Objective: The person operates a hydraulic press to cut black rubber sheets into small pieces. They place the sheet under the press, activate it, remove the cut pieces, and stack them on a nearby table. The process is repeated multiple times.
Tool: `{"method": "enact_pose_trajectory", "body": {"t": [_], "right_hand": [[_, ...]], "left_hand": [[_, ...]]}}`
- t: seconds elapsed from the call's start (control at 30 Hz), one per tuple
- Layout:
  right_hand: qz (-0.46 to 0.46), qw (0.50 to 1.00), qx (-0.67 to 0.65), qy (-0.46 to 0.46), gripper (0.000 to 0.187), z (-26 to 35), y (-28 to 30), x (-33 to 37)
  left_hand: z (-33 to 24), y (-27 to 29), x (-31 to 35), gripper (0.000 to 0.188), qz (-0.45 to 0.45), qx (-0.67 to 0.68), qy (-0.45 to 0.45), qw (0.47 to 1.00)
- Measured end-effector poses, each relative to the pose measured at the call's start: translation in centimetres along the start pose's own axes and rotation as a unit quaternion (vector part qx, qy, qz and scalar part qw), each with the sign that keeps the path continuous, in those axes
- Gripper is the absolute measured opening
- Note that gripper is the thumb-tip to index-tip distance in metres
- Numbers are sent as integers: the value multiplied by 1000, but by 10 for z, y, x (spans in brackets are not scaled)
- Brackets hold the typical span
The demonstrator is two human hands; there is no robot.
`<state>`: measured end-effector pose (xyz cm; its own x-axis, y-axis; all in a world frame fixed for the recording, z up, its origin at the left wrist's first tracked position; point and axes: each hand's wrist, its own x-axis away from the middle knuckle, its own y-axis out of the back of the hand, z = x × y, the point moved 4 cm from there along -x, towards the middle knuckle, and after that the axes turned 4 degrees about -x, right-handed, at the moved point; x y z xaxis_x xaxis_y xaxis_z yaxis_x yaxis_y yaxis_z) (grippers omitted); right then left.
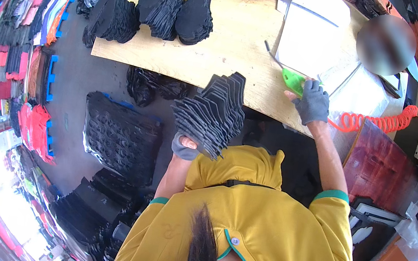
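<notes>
In my gloved left hand (186, 146) is a thick fanned stack of black flat cut pieces (212, 110), held up in front of the table's near edge. The thumb presses on the stack's lower left side, and the other fingers are mostly behind it. My gloved right hand (313, 103) closes round a green air blow gun (292, 80) over the tabletop. The gun's thin dark nozzle angles up and left. A red coiled hose (381, 118) runs to the right from near that hand.
On the wooden table (238, 33) stand three black stacks of similar pieces (160, 7) at the far left. White paper sheets (314, 30) lie beyond the blow gun. A black plastic-wrapped bundle (121, 137) rests on the floor at left. Piled coloured material (34, 122) lines the left side.
</notes>
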<state>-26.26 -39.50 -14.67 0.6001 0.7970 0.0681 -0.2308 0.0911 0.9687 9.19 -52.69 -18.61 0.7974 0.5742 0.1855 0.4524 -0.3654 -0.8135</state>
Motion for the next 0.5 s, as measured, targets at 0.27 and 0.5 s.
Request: {"method": "enact_pose_trajectory", "body": {"t": [0.27, 0.5], "right_hand": [[62, 655, -743, 127, 126, 75, 60, 32], [220, 583, -725, 294, 90, 148, 89, 54]], "left_hand": [[2, -76, -25, 57, -12, -57, 26, 998], [18, -106, -31, 57, -5, -181, 50, 982]]}}
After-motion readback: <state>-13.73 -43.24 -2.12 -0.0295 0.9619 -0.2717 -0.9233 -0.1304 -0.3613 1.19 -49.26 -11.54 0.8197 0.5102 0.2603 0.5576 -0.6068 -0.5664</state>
